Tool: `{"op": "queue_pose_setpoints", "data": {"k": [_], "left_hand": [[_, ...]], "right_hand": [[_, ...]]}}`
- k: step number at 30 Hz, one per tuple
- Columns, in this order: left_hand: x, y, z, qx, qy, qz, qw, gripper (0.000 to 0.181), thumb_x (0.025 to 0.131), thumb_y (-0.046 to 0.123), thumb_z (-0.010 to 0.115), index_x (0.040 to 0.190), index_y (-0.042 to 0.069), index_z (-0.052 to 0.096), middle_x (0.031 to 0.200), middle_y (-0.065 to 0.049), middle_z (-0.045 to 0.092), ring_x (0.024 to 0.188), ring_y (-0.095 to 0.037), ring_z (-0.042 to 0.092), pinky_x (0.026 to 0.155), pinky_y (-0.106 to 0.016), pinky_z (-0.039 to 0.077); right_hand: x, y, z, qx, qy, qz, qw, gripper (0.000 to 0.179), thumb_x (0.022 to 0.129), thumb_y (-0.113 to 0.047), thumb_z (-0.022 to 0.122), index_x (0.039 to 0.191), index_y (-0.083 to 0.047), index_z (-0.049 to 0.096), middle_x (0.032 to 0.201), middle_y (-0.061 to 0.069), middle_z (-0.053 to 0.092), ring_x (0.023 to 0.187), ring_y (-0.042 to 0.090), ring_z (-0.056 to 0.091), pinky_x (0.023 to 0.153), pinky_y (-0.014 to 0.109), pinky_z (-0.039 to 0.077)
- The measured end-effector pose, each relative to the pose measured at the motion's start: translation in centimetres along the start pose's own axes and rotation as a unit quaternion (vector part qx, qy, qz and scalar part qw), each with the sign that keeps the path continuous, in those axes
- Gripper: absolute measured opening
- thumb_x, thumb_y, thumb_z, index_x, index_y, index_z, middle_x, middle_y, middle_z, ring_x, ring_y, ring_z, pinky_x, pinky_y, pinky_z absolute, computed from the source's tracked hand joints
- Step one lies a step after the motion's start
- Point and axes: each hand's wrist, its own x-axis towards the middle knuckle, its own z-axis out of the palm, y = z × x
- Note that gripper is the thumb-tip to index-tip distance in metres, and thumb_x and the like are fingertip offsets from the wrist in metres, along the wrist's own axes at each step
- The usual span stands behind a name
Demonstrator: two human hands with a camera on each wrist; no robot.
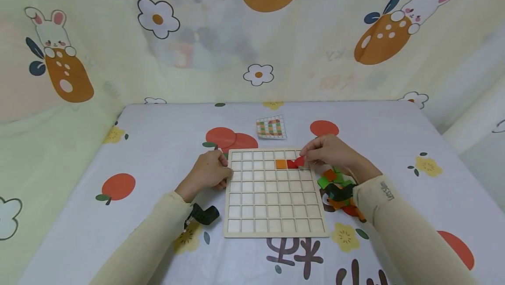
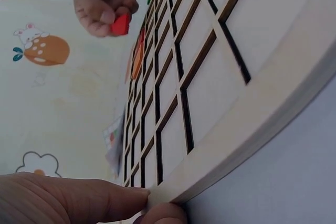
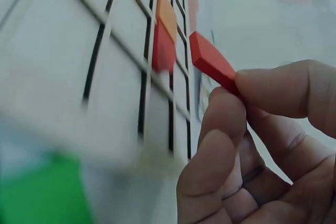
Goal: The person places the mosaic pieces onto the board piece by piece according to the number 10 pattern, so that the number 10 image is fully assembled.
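A pale wooden grid board lies on the table between the two hands. My left hand pinches the board's left edge, the thumb on the frame and a finger below it. My right hand holds a flat red tile between thumb and fingertips, tilted above the board near its upper right. An orange square tile fills a cell in the second row. Beside it on the right sits another red tile, partly overlapped by the held one in the head view.
Several loose green, orange and red tiles lie in a pile right of the board, partly under the right wrist. A small printed card with a coloured grid pattern lies behind the board. A patterned cloth covers the table.
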Motion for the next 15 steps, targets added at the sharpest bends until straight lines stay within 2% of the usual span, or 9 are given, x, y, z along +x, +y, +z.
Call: {"op": "queue_pose_setpoints", "data": {"k": [3,6,11,15], "left_hand": [[0.0,0.0,0.0,-0.003,0.000,0.002,1.0000,0.016,0.093,0.007,0.072,0.098,0.001,0.058,0.069,-0.011,0.068,0.050,-0.015,0.065,0.049,-0.026,0.057],[-0.1,0.0,0.0,-0.003,0.000,0.009,1.0000,0.016,0.093,0.007,0.072,0.097,0.001,0.059,0.067,-0.011,0.067,0.049,-0.015,0.065,0.049,-0.026,0.057],[-0.1,-0.1,0.0,-0.008,0.003,0.020,0.9998,0.016,0.092,0.006,0.072,0.097,0.000,0.058,0.063,-0.010,0.067,0.047,-0.014,0.064,0.048,-0.027,0.057],[-0.2,-0.3,-0.1,-0.013,0.005,0.024,0.9996,0.015,0.091,0.005,0.071,0.097,-0.001,0.058,0.062,-0.009,0.068,0.046,-0.013,0.064,0.047,-0.028,0.057]], "right_hand": [[1.3,-0.8,1.3,0.016,-0.024,-0.007,0.9996,0.019,0.096,-0.009,0.067,0.108,0.004,0.074,0.084,0.006,0.071,0.076,0.022,0.056,0.071,0.029,0.052],[2.2,-1.4,2.1,0.029,-0.043,-0.014,0.9986,0.018,0.096,-0.007,0.067,0.107,0.005,0.073,0.082,0.008,0.069,0.075,0.022,0.056,0.069,0.027,0.052],[3.4,-2.2,3.1,0.015,-0.058,-0.022,0.9980,0.018,0.096,-0.007,0.066,0.108,0.003,0.075,0.092,0.007,0.072,0.086,0.022,0.061,0.076,0.027,0.056],[4.1,-2.7,3.5,-0.002,-0.068,-0.026,0.9973,0.018,0.097,-0.007,0.066,0.109,0.003,0.075,0.094,0.007,0.073,0.087,0.022,0.063,0.079,0.029,0.057]]}}
